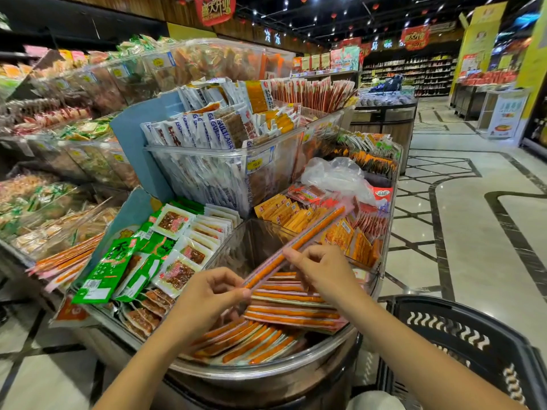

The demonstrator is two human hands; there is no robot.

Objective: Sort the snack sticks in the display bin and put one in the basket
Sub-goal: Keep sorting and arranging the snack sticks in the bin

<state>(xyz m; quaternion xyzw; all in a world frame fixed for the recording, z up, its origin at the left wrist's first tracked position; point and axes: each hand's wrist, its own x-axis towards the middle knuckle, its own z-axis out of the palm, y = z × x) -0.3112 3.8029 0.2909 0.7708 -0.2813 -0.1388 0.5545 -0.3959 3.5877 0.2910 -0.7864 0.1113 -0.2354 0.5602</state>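
Display bin: we counted one clear-walled display bin, its curved near rim facing us.
Basket: one dark basket stood well apart from the bin's right edge. We saw no stick in the part visible.
Loose snack sticks: these lay flat in overlapping layers along the bin's near edge, too overlapped for an exact count.
Left hand: thumb and fingers pinched the held stick's near end.
Right hand: fingertips pinched the same stick further along.
Held snack stick: one, raised above the pile, long axis running near-left to far-right, far end free.
Judgement: the basket lay right of the fingers, and the right hand was nearer.
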